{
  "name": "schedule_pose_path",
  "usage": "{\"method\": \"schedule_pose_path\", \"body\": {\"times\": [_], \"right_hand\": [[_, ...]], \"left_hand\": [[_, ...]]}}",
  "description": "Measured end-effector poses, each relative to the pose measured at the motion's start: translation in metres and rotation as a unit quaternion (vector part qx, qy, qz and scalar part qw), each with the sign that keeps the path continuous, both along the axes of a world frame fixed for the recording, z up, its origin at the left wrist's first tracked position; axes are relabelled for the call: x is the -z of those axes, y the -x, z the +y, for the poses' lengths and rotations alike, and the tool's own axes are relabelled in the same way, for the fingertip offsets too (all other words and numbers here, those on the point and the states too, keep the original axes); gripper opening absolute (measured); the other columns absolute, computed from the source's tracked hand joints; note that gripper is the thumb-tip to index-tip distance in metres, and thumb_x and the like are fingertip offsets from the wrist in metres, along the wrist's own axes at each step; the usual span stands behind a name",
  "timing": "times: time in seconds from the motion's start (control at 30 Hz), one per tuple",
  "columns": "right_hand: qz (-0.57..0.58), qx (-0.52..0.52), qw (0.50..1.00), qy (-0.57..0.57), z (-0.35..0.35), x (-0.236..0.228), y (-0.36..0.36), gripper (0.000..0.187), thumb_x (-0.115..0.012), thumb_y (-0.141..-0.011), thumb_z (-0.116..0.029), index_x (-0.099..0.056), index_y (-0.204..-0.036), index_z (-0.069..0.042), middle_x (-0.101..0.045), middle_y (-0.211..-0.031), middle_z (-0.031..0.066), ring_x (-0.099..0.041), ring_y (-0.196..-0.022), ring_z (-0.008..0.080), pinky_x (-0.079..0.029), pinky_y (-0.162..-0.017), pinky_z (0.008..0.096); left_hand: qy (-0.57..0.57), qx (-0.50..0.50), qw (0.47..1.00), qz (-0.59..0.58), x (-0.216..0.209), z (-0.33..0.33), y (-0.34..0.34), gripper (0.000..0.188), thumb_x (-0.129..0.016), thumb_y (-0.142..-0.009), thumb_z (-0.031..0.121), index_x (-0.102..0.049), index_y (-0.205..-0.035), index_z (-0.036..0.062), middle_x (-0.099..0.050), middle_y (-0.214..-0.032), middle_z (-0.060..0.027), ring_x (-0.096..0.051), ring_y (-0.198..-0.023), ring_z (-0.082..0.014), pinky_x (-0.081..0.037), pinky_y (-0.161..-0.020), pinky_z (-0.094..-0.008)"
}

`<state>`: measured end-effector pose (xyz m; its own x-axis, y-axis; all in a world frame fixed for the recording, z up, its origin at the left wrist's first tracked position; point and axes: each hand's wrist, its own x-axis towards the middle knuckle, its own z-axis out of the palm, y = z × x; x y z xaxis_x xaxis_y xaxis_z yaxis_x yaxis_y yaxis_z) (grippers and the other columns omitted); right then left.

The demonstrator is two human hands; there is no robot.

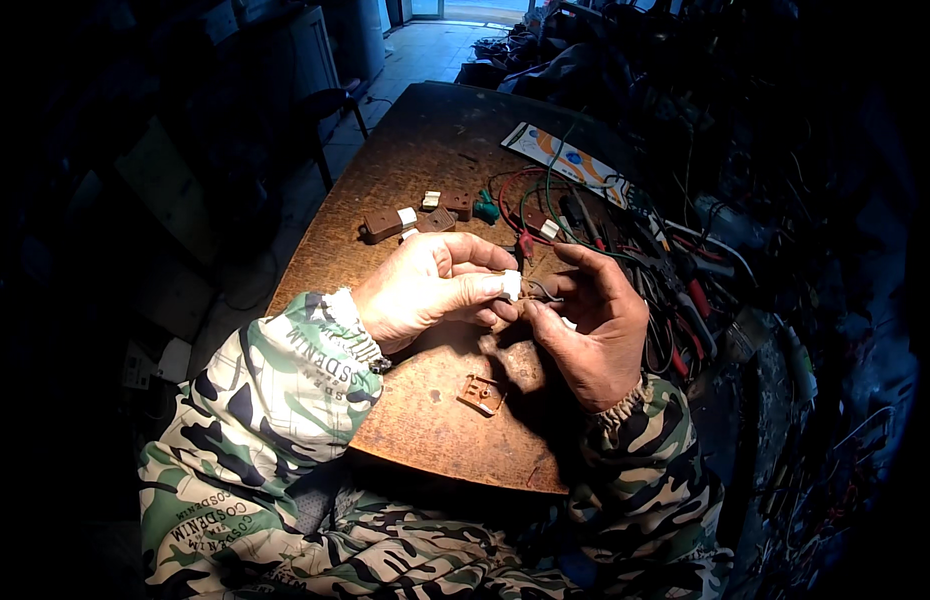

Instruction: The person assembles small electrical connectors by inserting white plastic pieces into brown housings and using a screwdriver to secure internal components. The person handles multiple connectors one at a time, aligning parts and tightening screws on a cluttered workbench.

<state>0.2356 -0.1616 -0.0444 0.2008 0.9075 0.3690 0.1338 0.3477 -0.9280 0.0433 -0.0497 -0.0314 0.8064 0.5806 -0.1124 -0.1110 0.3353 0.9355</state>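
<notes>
Small white block (pixel 510 285), one: in the head view, we find it above the counter (pixel 395 425), between the two hands. Left hand (pixel 410 290): closed in a pinch, thumb and forefinger gripping the block. Right hand (pixel 600 325): half curled, fingertips just beside the block's right end, near a thin grey wire (pixel 543 292); whether it grips the wire we cannot tell. Below the hands we list one open brown casing (pixel 481 395), lying flat near the counter's front edge. Beyond the left hand: a cluster of brown housings (pixel 385 225) with white parts, and a green piece (pixel 485 206) beside them. Beyond, between the hands: a red clip (pixel 526 246). Farther right: a white-and-orange packet (pixel 560 158) and tangled cables (pixel 675 330).
</notes>
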Motion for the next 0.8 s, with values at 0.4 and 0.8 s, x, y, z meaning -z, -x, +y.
{"method": "schedule_pose_path", "body": {"times": [0.4, 0.8], "right_hand": [[0.051, -0.008, 0.998, 0.032, -0.003, -0.004, 0.001, 0.046, -0.074, -0.089, 0.004, -0.056, -0.131, 0.006, -0.068, -0.112, 0.012, -0.069, -0.1, 0.0141, -0.059, -0.086, 0.0273], [-0.009, 0.017, 1.0, -0.011, 0.003, 0.007, 0.003, 0.05, -0.075, -0.087, 0.003, -0.056, -0.133, 0.004, -0.067, -0.116, 0.012, -0.069, -0.098, 0.0132, -0.058, -0.085, 0.0263]], "left_hand": [[-0.001, 0.0, 1.0, -0.026, 0.003, -0.002, -0.002, 0.032, -0.07, -0.098, 0.011, -0.06, -0.125, -0.003, -0.073, -0.109, -0.0109, -0.073, -0.098, -0.0179, -0.062, -0.086, -0.0296], [0.006, -0.008, 1.0, 0.002, 0.001, -0.002, -0.001, 0.032, -0.069, -0.099, 0.012, -0.06, -0.125, -0.0042, -0.072, -0.108, -0.0114, -0.073, -0.098, -0.0188, -0.061, -0.084, -0.0282]]}}
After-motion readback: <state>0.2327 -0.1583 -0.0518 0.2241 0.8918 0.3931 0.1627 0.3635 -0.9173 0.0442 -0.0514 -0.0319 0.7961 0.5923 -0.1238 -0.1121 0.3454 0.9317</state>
